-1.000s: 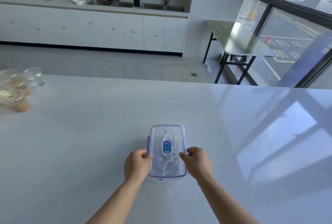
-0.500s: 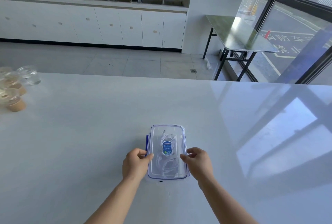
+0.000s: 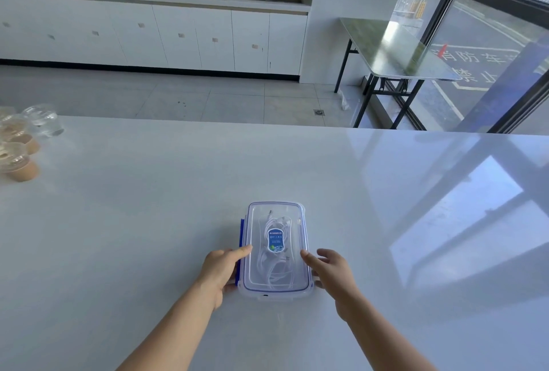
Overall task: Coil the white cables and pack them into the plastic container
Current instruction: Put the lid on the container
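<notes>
A clear plastic container [image 3: 302,291] with a blue-edged lid lies on the white table close in front of me. White cables [image 3: 277,272] lie coiled inside it, seen through the lid under a blue label [image 3: 275,240]. My left hand [image 3: 219,269] rests against the container's left side, its index finger on the lid's edge and its thumb at the near corner, beside a blue side clip [image 3: 241,229] that stands out from the wall. My right hand [image 3: 332,272] touches the right side with straight fingers, thumb low by the near corner.
Several lidded cups with brown contents [image 3: 19,162] and a clear glass [image 3: 44,121] stand at the table's far left. The white table [image 3: 148,222] stretches wide around the container. Beyond it are a tiled floor, a folding table [image 3: 392,52] and a sink counter.
Both hands have uncurled from a tighter hold and now lie with straighter fingers along the container's sides. The container has stayed in place; the view has tilted slightly.
</notes>
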Action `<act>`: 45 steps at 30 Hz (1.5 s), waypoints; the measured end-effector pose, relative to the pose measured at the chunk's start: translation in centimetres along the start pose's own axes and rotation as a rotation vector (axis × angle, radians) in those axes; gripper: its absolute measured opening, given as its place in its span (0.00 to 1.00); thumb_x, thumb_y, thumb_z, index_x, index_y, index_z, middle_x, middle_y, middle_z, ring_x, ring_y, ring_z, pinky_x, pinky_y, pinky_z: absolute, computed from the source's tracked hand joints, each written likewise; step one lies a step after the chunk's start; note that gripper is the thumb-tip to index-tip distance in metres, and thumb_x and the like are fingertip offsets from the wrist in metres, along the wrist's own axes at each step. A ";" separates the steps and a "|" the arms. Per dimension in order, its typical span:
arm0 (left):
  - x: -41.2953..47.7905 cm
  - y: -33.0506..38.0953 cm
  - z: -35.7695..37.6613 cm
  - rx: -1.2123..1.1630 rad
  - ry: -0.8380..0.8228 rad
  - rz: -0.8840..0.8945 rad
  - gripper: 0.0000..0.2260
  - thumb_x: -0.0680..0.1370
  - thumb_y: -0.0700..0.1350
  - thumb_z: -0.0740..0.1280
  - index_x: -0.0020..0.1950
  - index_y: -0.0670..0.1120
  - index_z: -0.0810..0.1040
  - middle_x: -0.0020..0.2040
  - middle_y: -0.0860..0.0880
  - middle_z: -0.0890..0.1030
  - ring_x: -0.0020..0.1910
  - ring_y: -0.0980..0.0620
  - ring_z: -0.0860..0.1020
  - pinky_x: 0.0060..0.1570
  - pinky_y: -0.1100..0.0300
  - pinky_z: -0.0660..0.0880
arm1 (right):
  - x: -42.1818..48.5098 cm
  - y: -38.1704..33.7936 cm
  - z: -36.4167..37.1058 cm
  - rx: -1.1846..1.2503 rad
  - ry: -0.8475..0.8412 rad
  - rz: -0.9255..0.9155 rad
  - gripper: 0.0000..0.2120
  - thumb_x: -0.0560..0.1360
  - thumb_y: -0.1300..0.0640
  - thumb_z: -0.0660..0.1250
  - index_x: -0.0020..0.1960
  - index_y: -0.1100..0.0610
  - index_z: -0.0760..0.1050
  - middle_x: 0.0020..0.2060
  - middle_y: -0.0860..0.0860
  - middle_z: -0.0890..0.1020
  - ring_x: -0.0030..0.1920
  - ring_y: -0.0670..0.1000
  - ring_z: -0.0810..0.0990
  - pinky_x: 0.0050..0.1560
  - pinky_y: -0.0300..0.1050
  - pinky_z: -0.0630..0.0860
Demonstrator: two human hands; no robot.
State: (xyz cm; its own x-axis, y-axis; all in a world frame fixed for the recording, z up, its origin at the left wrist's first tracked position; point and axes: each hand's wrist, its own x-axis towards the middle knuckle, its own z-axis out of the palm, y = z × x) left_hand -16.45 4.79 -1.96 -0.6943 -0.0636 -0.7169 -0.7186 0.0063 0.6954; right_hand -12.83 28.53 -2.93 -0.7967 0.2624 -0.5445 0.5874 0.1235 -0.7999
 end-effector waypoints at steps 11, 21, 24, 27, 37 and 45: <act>-0.4 0.3 -0.3 0.014 0.074 0.080 0.10 0.69 0.46 0.79 0.43 0.41 0.85 0.39 0.43 0.86 0.37 0.44 0.82 0.39 0.53 0.80 | 0.4 -1.3 -0.2 0.018 -0.089 0.058 0.30 0.65 0.44 0.78 0.49 0.71 0.79 0.42 0.62 0.85 0.38 0.55 0.83 0.44 0.52 0.84; -1.7 0.5 0.8 0.540 0.264 0.433 0.11 0.74 0.50 0.69 0.37 0.44 0.79 0.30 0.49 0.80 0.33 0.44 0.78 0.33 0.58 0.71 | -1.7 -3.3 1.0 -0.355 0.099 -0.164 0.09 0.71 0.51 0.71 0.49 0.53 0.80 0.42 0.48 0.84 0.41 0.52 0.83 0.42 0.52 0.81; -1.8 0.4 1.0 0.662 0.304 0.495 0.15 0.75 0.52 0.67 0.34 0.44 0.74 0.28 0.50 0.75 0.30 0.47 0.71 0.30 0.58 0.65 | -1.7 -3.0 1.3 -0.460 0.108 -0.211 0.10 0.74 0.50 0.67 0.51 0.55 0.78 0.46 0.50 0.84 0.44 0.53 0.82 0.43 0.49 0.79; -1.7 0.2 1.0 0.727 0.310 0.540 0.13 0.74 0.54 0.68 0.37 0.46 0.76 0.33 0.50 0.78 0.35 0.47 0.74 0.31 0.58 0.66 | -1.6 -2.7 1.6 -0.523 0.127 -0.248 0.11 0.74 0.50 0.65 0.50 0.56 0.76 0.45 0.52 0.82 0.45 0.54 0.80 0.43 0.50 0.78; -1.7 0.2 1.5 0.816 0.357 0.551 0.08 0.77 0.52 0.67 0.47 0.47 0.79 0.44 0.47 0.77 0.40 0.46 0.75 0.40 0.58 0.70 | -1.5 -2.7 1.9 -0.582 0.165 -0.291 0.08 0.75 0.52 0.65 0.49 0.57 0.76 0.44 0.53 0.80 0.43 0.55 0.79 0.40 0.46 0.73; -1.7 0.2 2.5 0.966 0.423 0.548 0.11 0.79 0.51 0.64 0.53 0.45 0.78 0.49 0.46 0.76 0.47 0.43 0.80 0.43 0.55 0.74 | -1.3 -3.7 1.9 -0.644 0.170 -0.255 0.05 0.74 0.54 0.66 0.44 0.57 0.76 0.41 0.53 0.82 0.41 0.56 0.79 0.36 0.44 0.71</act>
State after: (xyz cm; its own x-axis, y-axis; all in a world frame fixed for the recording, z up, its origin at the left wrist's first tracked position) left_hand -15.50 7.41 -0.67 -0.9806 -0.1411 -0.1363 -0.1881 0.8735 0.4489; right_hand -14.29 25.89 0.25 -0.9178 0.2898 -0.2715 0.3955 0.7277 -0.5603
